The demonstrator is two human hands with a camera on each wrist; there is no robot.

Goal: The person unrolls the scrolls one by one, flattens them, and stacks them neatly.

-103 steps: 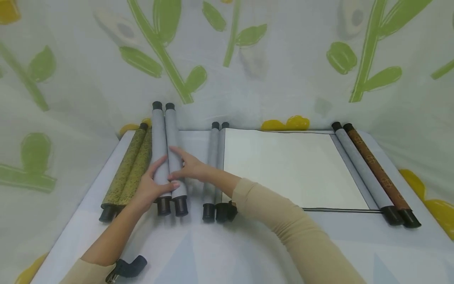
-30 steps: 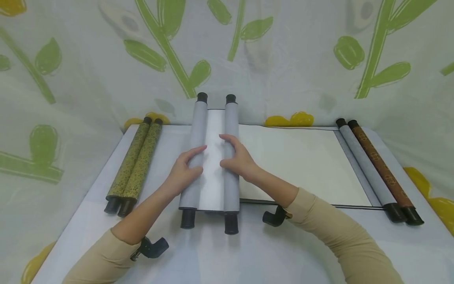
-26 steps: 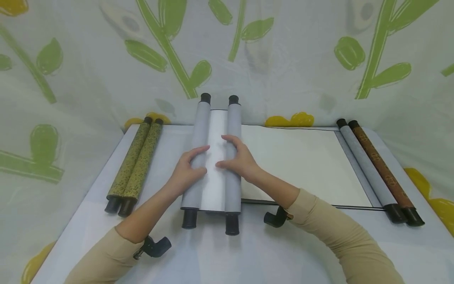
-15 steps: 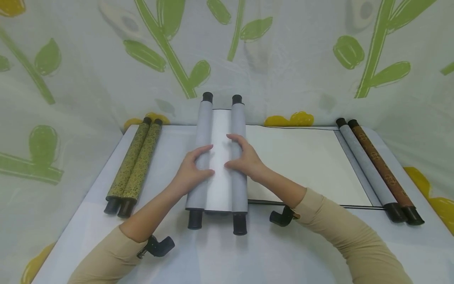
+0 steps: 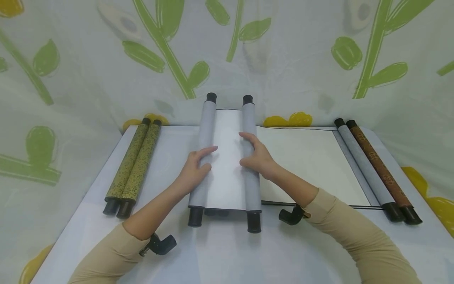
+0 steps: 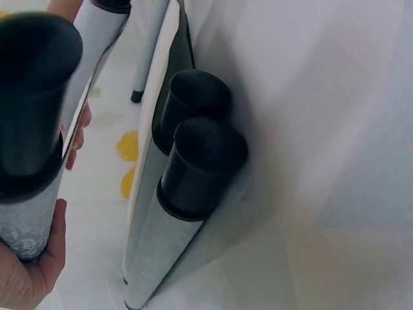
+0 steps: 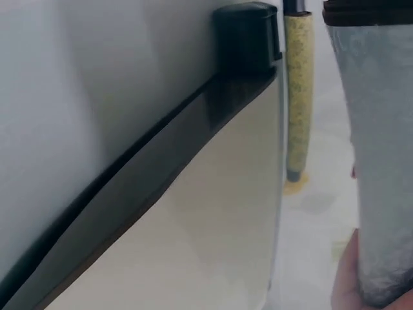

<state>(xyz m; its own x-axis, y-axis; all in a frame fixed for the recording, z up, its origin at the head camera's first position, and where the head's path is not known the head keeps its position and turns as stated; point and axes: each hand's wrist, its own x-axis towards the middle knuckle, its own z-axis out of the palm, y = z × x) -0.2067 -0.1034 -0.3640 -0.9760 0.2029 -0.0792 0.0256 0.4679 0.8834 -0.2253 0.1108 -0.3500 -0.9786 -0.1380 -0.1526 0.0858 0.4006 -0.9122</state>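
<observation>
A hand scroll with white paper [image 5: 227,165] is held up, tilted, over the left end of another unrolled scroll [image 5: 305,165]. My left hand [image 5: 193,170] grips its left grey roll [image 5: 208,124], thumb and fingers spread round it. Around the right grey roll [image 5: 249,122] curls my right hand [image 5: 260,157]. In the left wrist view, the held roll's black end cap [image 6: 32,97] is close to the camera, above the lower scroll's two black caps [image 6: 205,161]. The right wrist view shows the held grey roll [image 7: 387,155] with fingers [image 7: 348,278] at its far side.
Two green-yellow patterned rolls [image 5: 136,169] lie side by side on the left of the white table [image 5: 227,256]. At the right, a grey roll [image 5: 369,169] ends the lower scroll, beside a brown patterned roll [image 5: 379,167]. A leaf-patterned sheet [image 5: 283,79] hangs behind.
The held scroll has come rightward from beside the green-yellow rolls. Its two grey rolls, almost touching at first, have moved apart, and a widening strip of white paper shows between them.
</observation>
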